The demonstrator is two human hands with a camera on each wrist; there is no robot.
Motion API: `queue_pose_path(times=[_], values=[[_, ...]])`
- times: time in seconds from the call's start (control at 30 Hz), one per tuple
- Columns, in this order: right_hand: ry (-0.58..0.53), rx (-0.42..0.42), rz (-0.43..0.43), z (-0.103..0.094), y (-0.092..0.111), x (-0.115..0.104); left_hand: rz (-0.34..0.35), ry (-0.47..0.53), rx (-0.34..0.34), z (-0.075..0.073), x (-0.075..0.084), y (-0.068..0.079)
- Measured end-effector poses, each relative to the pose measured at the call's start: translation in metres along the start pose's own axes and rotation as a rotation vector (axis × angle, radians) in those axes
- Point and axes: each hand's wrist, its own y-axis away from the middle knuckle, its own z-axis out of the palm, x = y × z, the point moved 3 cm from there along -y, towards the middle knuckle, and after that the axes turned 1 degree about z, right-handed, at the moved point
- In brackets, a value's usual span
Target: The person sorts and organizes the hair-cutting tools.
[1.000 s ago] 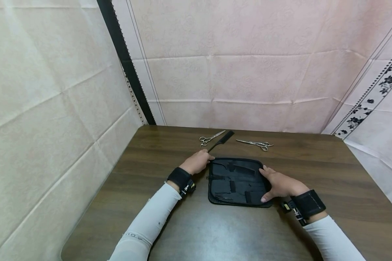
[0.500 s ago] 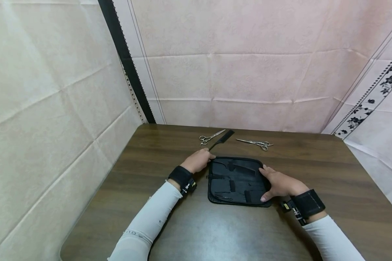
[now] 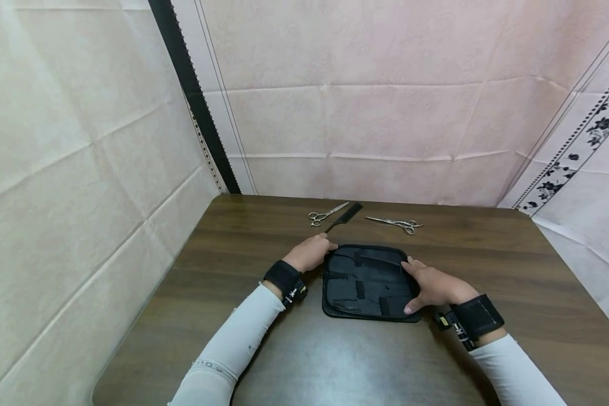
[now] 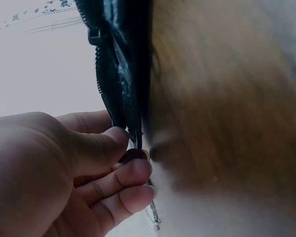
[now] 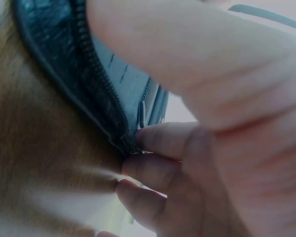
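A black zippered case (image 3: pixel 370 290) with elastic loops inside lies flat on the table. My left hand (image 3: pixel 310 252) pinches its far left corner between thumb and index finger; in the left wrist view the thumb (image 4: pixel 96 148) lies right at the zipped edge, with the zipper pull (image 4: pixel 94 36) further along. My right hand (image 3: pixel 438 286) holds the case's right side, thumb near the front corner and fingers further back. The right wrist view has its fingertips bent at the zipper corner. A black tail comb (image 3: pixel 346 215) lies beyond my left hand, its tail reaching to the fingers.
Two pairs of silver scissors lie on the wooden table (image 3: pixel 264 225) at the back: one pair (image 3: pixel 327 213) left of the comb, the other pair (image 3: pixel 396 223) right of it. Pale cloth (image 3: pixel 385 124) hangs behind the table and along its left side.
My left hand has shifted slightly to the right, its fingers further over the case's far left corner. The right hand, comb and scissors stay in place.
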Motion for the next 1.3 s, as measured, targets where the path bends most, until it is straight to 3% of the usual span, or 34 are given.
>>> queue_pose_path(times=[0.43, 0.57, 0.83, 1.3], values=[[-0.006, -0.004, -0.008, -0.0003, -0.0006, -0.0007, 0.01, -0.14, 0.014, -0.0039, 0.0082, -0.0005], [-0.025, 0.002, -0.017, 0.0006, -0.0002, 0.0005, 0.007, -0.113, 0.029, -0.0046, 0.0073, -0.0001], [-0.027, 0.007, -0.059, 0.0003, 0.0021, -0.0006, -0.02, 0.039, 0.032, -0.004, 0.002, -0.0006], [-0.017, 0.004, -0.049, 0.0001, 0.0027, -0.0036, 0.0, -0.061, 0.07, -0.0017, 0.005, -0.0031]])
